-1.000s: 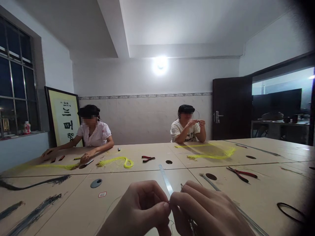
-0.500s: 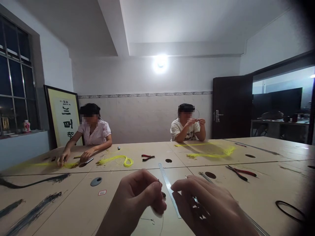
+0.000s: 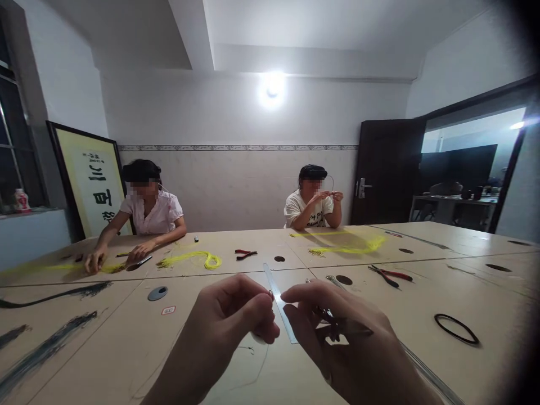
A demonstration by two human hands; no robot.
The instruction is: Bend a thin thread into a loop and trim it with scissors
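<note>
My left hand (image 3: 242,323) is closed in a pinch, with the small curved end of a fish hook (image 3: 270,293) showing above the thumb and forefinger. Thin line hangs below this hand. Close by on the right, my right hand (image 3: 348,332) has its thumb and forefinger apart, while a small shiny metal tool (image 3: 337,324) is tucked in its palm; its exact kind is partly hidden by the fingers. Under the hands, a steel ruler (image 3: 280,306) lies on the table (image 3: 169,349). Another small hook (image 3: 251,350) with line rests below my left hand.
Two people sit across the table, with yellow line bundles (image 3: 213,260) before them. Pliers (image 3: 246,254), a second pair of pliers (image 3: 390,275), a black ring (image 3: 456,329) and a grey disc (image 3: 157,293) lie about. Dark line bundles (image 3: 54,343) are at left.
The view has tilted down and shifted slightly, so the room sits higher. My hands stay close together in much the same pose, and the metal tool in my right palm shows more.
</note>
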